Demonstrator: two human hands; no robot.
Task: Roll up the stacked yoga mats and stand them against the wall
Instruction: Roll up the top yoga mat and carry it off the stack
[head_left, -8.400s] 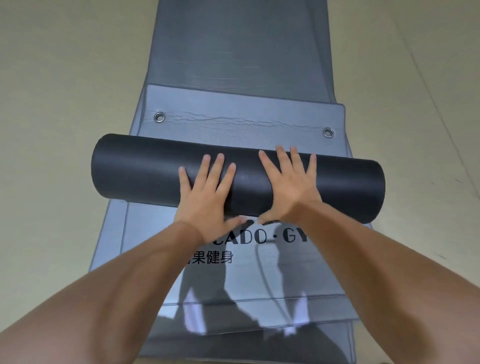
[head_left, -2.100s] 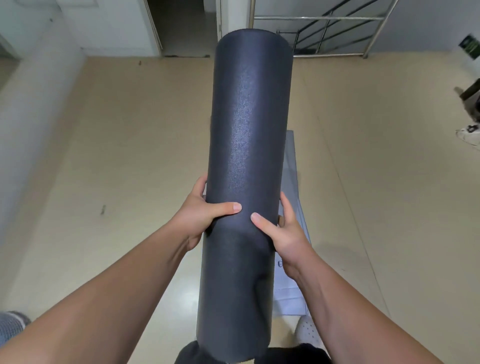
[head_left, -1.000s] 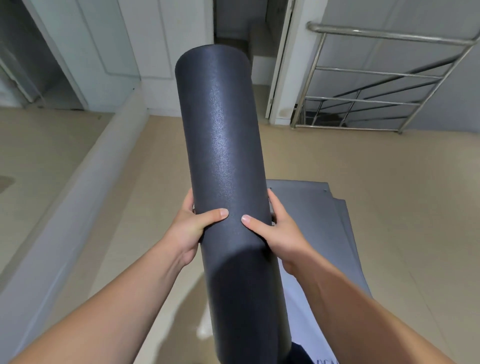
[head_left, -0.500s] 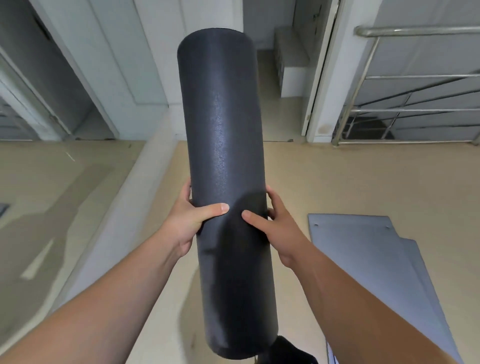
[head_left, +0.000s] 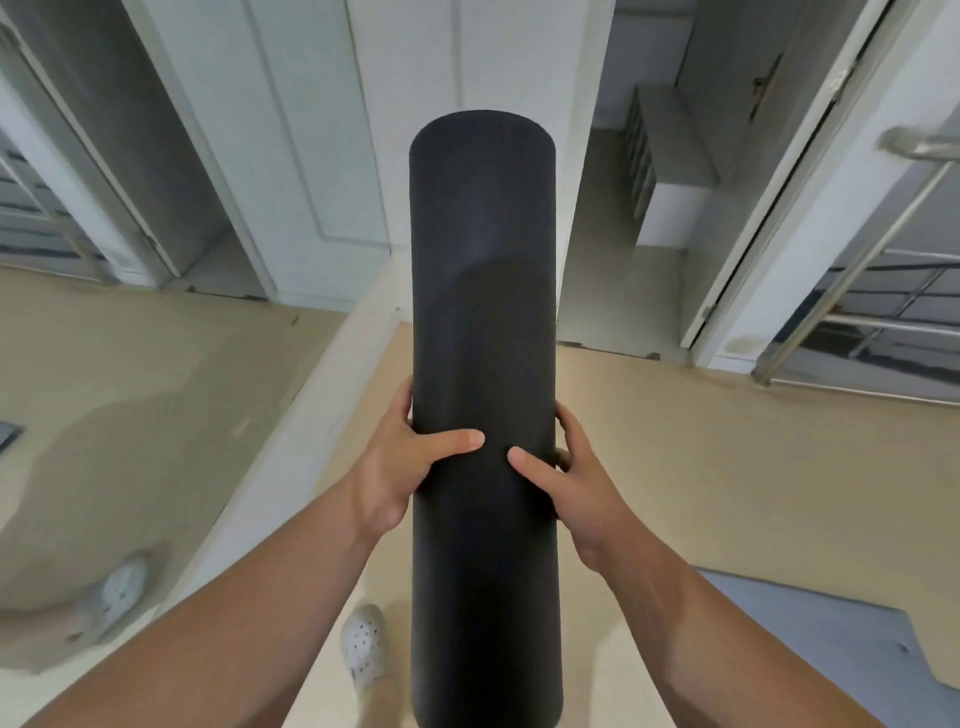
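wall (head_left: 410, 73) ahead, low ledge (head_left: 291, 415) left, floor (head_left: 727, 441) free

An indoor hall is seen, identified by a beige floor (head_left: 727, 441), white doors (head_left: 311, 130), steel stair railing (head_left: 856, 265) and grey mat (head_left: 883, 654).

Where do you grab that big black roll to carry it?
About midway up, with one hand coming in from each side. The roll is upright, smooth and too thick for one hand to circle, so the left hand and right hand squeeze it between them, thumbs across the front.
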